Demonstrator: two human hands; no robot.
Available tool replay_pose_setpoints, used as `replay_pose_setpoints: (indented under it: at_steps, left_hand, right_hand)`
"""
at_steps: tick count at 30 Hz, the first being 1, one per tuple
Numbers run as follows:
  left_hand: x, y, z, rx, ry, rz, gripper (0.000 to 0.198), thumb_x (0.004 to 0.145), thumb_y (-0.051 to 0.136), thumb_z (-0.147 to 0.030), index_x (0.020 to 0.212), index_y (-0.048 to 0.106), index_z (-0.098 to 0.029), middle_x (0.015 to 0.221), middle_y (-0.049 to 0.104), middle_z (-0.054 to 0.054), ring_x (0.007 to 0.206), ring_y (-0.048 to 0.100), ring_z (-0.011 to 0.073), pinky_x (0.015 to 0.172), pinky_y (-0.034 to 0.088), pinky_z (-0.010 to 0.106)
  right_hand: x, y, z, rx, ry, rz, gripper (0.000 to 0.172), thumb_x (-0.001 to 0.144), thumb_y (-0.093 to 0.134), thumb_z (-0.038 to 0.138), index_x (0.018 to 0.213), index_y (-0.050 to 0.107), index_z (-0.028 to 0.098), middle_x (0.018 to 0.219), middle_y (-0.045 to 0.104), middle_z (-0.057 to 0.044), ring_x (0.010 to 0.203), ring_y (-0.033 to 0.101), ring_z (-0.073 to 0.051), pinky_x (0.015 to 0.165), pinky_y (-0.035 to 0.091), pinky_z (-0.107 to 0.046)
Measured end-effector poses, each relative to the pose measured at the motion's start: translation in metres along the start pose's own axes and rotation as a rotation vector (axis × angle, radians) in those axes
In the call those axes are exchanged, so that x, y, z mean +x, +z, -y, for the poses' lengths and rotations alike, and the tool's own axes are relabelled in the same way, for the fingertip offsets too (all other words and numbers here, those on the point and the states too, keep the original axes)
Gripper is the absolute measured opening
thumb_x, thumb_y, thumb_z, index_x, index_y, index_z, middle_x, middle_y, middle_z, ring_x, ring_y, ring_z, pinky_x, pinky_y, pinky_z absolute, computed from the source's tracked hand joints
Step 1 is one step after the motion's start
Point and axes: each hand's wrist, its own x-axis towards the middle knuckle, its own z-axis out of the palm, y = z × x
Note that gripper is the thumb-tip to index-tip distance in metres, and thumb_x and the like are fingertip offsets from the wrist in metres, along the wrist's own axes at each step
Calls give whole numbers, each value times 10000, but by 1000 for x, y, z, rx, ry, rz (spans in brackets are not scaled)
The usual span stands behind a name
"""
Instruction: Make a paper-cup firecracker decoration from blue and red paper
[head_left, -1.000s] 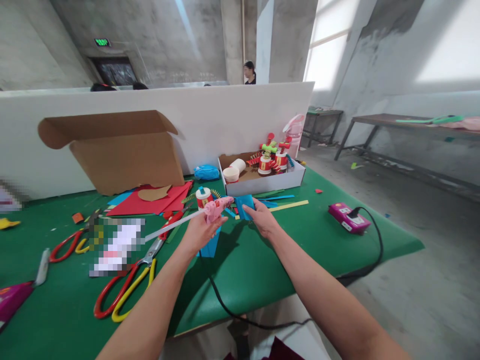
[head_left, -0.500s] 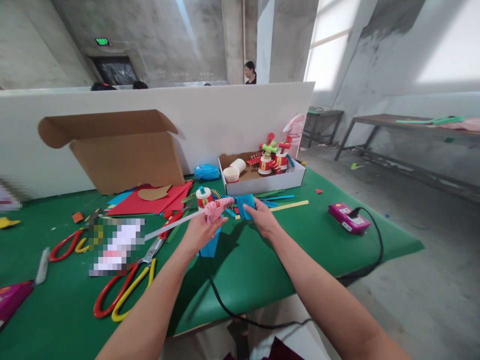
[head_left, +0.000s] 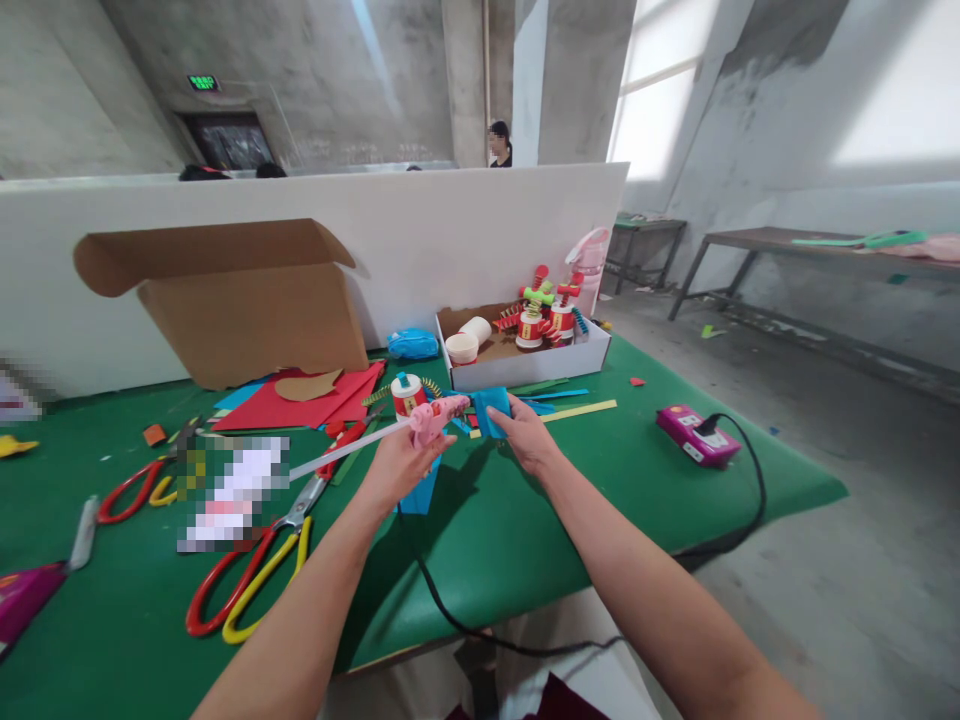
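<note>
while left grip [head_left: 397,465] clasps pink glue gun [head_left: 429,420], right grip [head_left: 529,437] pinches plain bright-blue piece [head_left: 491,402].

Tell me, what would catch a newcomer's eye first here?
Probably the pink glue gun in the left hand, near the middle, close to the blue piece in the right hand. Then the big red-and-yellow scissors, at left on the green table. Farther back, a white box holds bright figures.

Pink glue gun [head_left: 427,420] — held, blue paper [head_left: 490,406] beside
</note>
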Motion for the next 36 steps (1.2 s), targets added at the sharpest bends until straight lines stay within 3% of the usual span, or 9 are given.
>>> replay_pose_setpoints:
  at_steps: [4,9,15,19,26,36]
  left_hand:
    - [-2,0,-5,-28,-24,-2,613,748,595,-498,1237,584,-128,490,414,-61,429,355,82,396,301,187]
    - [-3,-1,-8,-54,10,23,612,765,582,-486,1291,547,-177,558,479,-45,448,352,76,410,307,184]
    - [-2,-2,-8,-40,4,24,608,768,586,-465,1281,556,-139,490,415,-57,433,354,83,398,283,180]
    - [-2,-2,-8,-59,14,5,614,765,591,-467,1278,556,-133,515,429,-50,439,352,79,399,290,181]
    - [-3,-2,-10,-45,32,88,599,784,562,-465,1290,542,-144,594,520,-23,457,348,76,413,311,184]
    - [-3,1,-8,-23,30,82,575,780,569,-467,1250,567,-136,527,455,-45,443,364,83,408,305,185]
  right_hand:
    - [-1,0,0,-18,6,6,356,612,764,364,909,641,209,753,691,20,679,599,-140,699,484,-277]
    - [0,0,-1,-8,16,-4,389,593,778,373,917,639,208,753,695,23,679,606,-138,702,490,-280]
    - [1,0,-2,0,15,-14,380,591,778,381,901,642,209,734,695,18,675,616,-143,701,497,-286]
    - [0,0,-1,-1,20,-11,389,590,782,373,913,640,209,735,696,17,693,621,-151,709,498,-293]
    - [2,-2,-3,43,15,-21,382,582,795,380,884,640,205,728,699,22,647,620,-138,716,499,-294]
    - [1,-1,-3,100,22,-18,366,588,800,362,881,645,207,756,706,23,683,632,-138,750,498,-295]
